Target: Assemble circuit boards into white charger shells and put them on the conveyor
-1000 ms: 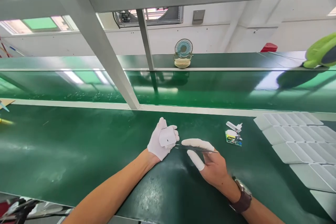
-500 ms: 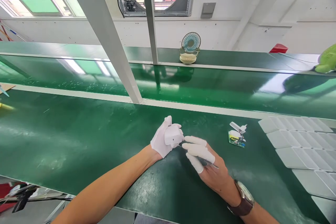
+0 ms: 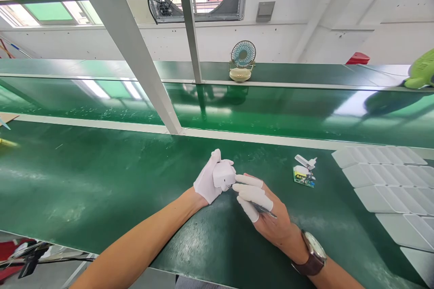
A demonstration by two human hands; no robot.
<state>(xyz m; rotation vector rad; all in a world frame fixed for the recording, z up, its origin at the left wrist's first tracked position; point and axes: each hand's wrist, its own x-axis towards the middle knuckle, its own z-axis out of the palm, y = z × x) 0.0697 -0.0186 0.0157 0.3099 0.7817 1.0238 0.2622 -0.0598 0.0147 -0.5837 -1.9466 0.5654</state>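
Observation:
In the head view, my left hand (image 3: 206, 184), in a white glove, is closed around a small white plastic housing (image 3: 224, 174) with a little dark hole in its front. My right hand (image 3: 259, 201), wearing white finger cots on several fingers, grips slim metal tweezers (image 3: 263, 209). Their tip reaches the lower right edge of the housing; whether it touches is too small to tell. Fingers partly cover the tweezers. To the right on the bench lie a small green circuit board (image 3: 304, 177) and a white plastic piece (image 3: 305, 161) beside it.
Rows of translucent white plastic covers (image 3: 383, 176) fill the bench's right side. A grey post (image 3: 149, 67) rises from the bench ahead. Behind it run a green conveyor (image 3: 257, 113) and a shelf with a small fan (image 3: 242, 58). A yellow object (image 3: 7, 142) sits at far left.
The whole view has shifted slightly. My right hand and the tweezers have moved a little left, closer to the housing. My left hand keeps its hold.

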